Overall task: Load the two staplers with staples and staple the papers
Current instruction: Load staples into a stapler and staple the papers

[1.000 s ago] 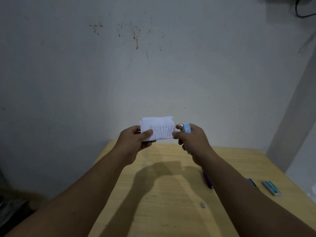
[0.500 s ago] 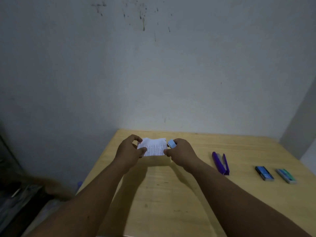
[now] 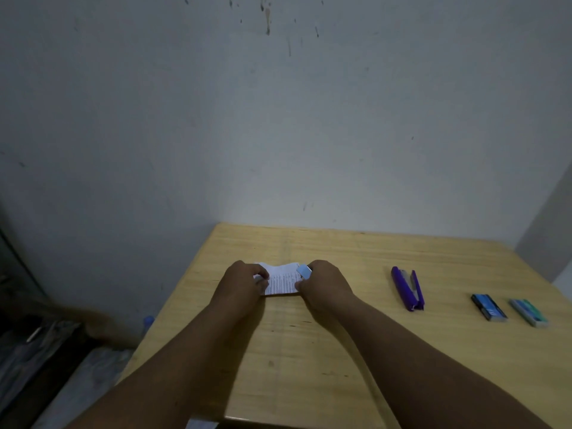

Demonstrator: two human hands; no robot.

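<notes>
A small printed paper (image 3: 282, 280) is held low over the wooden table (image 3: 340, 351) between both hands. My left hand (image 3: 241, 284) pinches its left edge. My right hand (image 3: 325, 286) grips a light blue stapler (image 3: 304, 270) whose tip sits at the paper's upper right corner, and its thumb touches the paper's right edge. A purple stapler (image 3: 408, 288) lies open on the table to the right. Further right lie a blue staple box (image 3: 489, 307) and a green staple box (image 3: 529, 312).
A grey wall stands right behind the table's far edge. The table's left edge drops to a dark floor with clutter, and a bottle cap (image 3: 148, 320) shows beside it. A wall corner rises at the right.
Both hands have come down with the paper and blue stapler from in front of the wall to just over the table. The view tilted down, bringing the purple stapler and boxes into sight.
</notes>
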